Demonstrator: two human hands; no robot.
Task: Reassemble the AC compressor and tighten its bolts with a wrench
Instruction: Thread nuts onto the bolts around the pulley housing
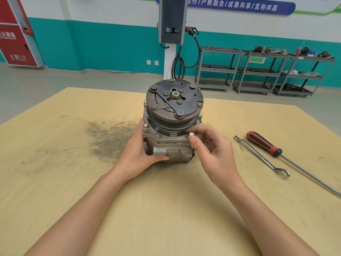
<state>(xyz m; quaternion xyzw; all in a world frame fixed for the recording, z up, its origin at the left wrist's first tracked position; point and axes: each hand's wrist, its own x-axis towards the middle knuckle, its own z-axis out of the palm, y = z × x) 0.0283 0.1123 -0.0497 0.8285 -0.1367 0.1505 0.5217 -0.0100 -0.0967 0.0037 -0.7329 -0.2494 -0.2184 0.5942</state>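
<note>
Left hand (pixel 145 152) grips the compressor (pixel 170 124) body; right hand (pixel 212 145) pinches a bolt (pixel 191 134). Start threads squarely by finger before taking the wrench (pixel 262 157), right of both hands.

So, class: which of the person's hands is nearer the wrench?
Right. The right hand pinches a bolt just left of the wrench; the left hand grips the compressor's far side.

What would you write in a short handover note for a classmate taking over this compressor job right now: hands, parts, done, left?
Left hand grips the compressor, upright on the table. Right hand pinches the front-right bolt, apparently threading it by hand. Two other bolts show seated at front-left.
The wrench and screwdriver lie untouched to the right.
Done: housing stacked, bolts started.
Left: finish this bolt, check the hidden rear ones, then wrench-tighten all.
</note>
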